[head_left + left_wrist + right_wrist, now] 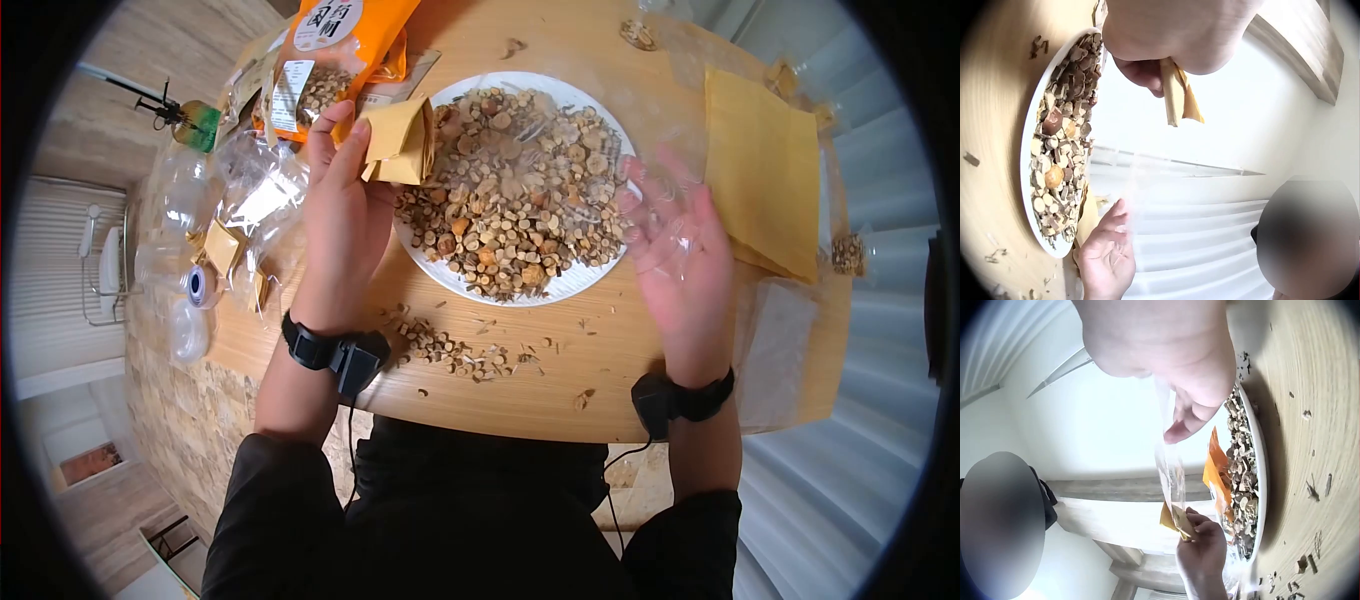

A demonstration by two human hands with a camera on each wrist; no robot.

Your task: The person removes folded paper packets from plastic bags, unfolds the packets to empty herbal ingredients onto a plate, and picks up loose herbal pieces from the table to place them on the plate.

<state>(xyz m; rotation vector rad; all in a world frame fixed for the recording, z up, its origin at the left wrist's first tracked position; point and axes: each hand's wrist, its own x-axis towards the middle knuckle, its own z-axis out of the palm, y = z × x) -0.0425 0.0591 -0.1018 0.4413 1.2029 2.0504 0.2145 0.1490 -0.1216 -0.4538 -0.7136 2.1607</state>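
Note:
My left hand (345, 205) pinches a folded brown paper packet (402, 142) between thumb and fingers, above the left side of the plate. A clear plastic bag (1173, 478) stretches from the packet across to my right hand (685, 260), as the right wrist view shows. My right hand is raised at the plate's right edge, with the plastic at its fingers and shiny over its palm. Under the bag, the white plate (425, 268) is heaped with dried sliced herbs (500, 215), a few rounder orange-brown pieces among them.
An orange herb bag (375, 45) lies at the back left. Crumpled clear plastic (265, 190), small paper packets (222, 248) and a tape roll (201, 287) are at left. Brown paper sheets (765, 170) lie at right. Loose herb slices (440, 345) are scattered near the front edge.

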